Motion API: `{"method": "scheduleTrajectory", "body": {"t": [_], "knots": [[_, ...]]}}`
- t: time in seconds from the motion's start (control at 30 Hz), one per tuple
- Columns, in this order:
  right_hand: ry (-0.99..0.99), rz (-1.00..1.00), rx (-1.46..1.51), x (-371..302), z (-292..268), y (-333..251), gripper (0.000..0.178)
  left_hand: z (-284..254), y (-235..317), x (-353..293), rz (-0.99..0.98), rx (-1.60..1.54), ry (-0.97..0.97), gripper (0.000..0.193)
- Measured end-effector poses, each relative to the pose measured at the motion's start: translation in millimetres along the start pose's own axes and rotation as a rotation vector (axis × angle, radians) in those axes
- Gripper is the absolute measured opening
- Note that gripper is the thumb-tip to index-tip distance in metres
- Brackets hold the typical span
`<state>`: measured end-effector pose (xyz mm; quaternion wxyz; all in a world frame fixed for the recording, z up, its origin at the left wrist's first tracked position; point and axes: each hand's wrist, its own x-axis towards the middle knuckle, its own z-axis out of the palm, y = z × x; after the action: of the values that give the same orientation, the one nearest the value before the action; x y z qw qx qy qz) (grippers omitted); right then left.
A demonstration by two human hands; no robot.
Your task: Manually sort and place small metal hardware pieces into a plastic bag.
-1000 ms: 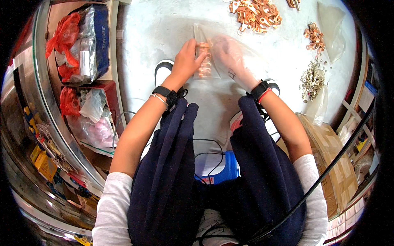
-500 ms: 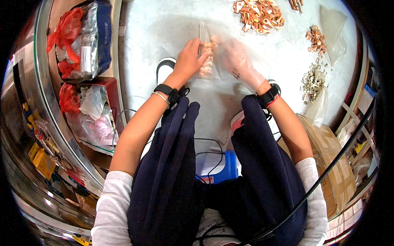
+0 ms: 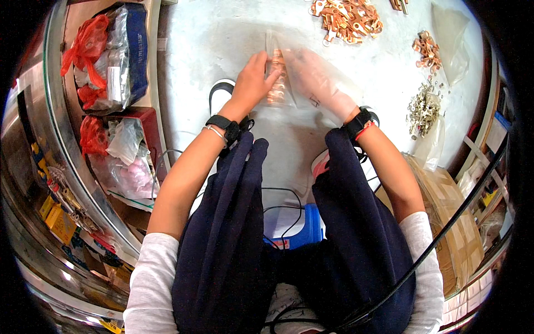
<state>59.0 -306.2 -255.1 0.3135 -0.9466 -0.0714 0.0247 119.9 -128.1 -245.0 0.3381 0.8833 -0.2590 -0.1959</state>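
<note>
A clear plastic bag (image 3: 283, 101) lies low over the floor between my feet, with a neat stack of copper cable lugs (image 3: 277, 92) showing through it. My left hand (image 3: 251, 82) is closed on the bag's left side, its fingers and thumb pressing the stack through the film. Inside the bag, up to about the wrist, is my right hand (image 3: 320, 83). Its fingers are bent beside the lugs' right edge. The cloudy film and blur hide whether they grip any lug. Dark marks show on the film over that hand.
Loose copper lugs (image 3: 350, 22) form a heap at the far middle; a smaller copper heap (image 3: 426, 50) and silvery small parts (image 3: 424, 114) lie at right. Another clear bag (image 3: 451, 44) rests beyond. A cardboard box (image 3: 445, 206) stands near right, shelf boxes (image 3: 139, 61) at left. A black cable (image 3: 439, 239) crosses my right.
My right hand has shifted slightly left inside the bag, and the film around it has changed its folds. The lug stack now looks straighter. My left hand keeps its hold.
</note>
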Motion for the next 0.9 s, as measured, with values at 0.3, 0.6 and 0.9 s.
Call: {"method": "scheduleTrajectory", "body": {"t": [0.3, 0.6, 0.9], "knots": [[0.107, 0.125, 0.381, -4, 15, -5, 0.065, 1, 0, 0, 0.001, -0.009, 0.014, 0.034], [0.075, 0.174, 0.443, -1, 14, -2, 0.067, -5, 7, 2, 0.175, 0.140, 0.023, 0.054], [-0.063, 0.152, 0.656, -25, -11, 24, 0.048, 10, 4, -6, 0.225, 0.540, -0.146, 0.078]]}}
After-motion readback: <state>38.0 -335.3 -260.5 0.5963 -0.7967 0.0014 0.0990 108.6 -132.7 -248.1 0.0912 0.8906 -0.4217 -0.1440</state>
